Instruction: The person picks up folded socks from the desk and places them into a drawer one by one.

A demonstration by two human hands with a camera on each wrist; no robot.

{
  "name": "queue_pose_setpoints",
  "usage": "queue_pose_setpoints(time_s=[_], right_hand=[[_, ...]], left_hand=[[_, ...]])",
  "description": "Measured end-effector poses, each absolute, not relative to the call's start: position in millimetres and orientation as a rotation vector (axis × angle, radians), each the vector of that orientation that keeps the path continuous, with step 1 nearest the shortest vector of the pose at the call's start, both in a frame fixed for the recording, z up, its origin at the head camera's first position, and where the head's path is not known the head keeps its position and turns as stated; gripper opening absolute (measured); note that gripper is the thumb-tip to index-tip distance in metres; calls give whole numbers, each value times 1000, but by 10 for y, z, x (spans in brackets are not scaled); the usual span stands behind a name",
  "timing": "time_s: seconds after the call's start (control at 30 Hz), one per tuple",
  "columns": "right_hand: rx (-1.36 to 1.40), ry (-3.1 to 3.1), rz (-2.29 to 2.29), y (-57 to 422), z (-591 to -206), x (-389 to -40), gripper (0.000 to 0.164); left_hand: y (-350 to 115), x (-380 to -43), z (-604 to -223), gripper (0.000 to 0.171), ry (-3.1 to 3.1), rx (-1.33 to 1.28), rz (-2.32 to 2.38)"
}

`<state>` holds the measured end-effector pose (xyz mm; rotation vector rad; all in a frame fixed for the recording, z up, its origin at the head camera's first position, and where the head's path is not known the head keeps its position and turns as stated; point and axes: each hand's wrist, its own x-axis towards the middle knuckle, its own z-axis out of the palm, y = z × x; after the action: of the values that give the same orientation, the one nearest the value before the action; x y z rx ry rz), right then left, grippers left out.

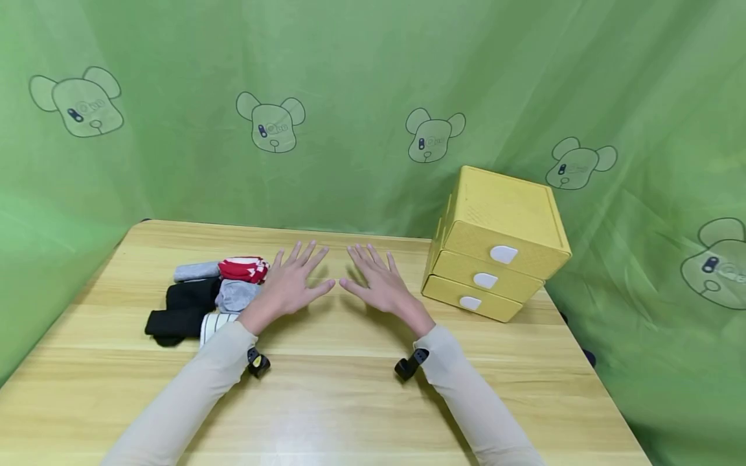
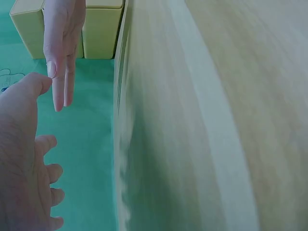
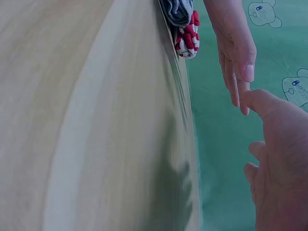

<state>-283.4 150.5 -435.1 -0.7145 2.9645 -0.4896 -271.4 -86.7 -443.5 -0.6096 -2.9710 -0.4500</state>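
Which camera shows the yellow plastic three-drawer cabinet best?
The head view: the yellow plastic cabinet is whole and unblocked, its three white handles visible. The left wrist view shows only a cropped part, partly behind the right hand; the right wrist view, none.

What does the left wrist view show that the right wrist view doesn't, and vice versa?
Left wrist only: part of the yellow drawers, at the top edge.
Right wrist only: a gray cloth and a red-and-white cloth, near the top.
Both: left grip, right grip, wooden table, green curtain.
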Motion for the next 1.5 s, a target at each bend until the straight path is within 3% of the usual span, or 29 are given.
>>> queue_pose_setpoints(time_s=[0.33, 0.6, 0.8, 1.13, 1.5], right_hand=[[-757, 3014, -482, 1558, -4101, -2828, 80], [-799, 3155, -569, 1782, -3503, -2714, 79], [-736, 3294, -770, 2208, -3005, -2566, 77], [-281, 3267, -1278, 3325, -2571, -2324, 73], [177, 2895, -1544, 4238, -2721, -2325, 75]], left_hand=[[-759, -2763, -4340, 80, -2919, -629, -500], [-386, -2791, -4020, 79, -2801, -687, -619], [75, -2815, -3673, 75, -2684, -758, -1072], [686, -2878, -3215, 67, -2435, -704, -2122], [1094, -3055, -3104, 55, -2283, -542, -2628]])
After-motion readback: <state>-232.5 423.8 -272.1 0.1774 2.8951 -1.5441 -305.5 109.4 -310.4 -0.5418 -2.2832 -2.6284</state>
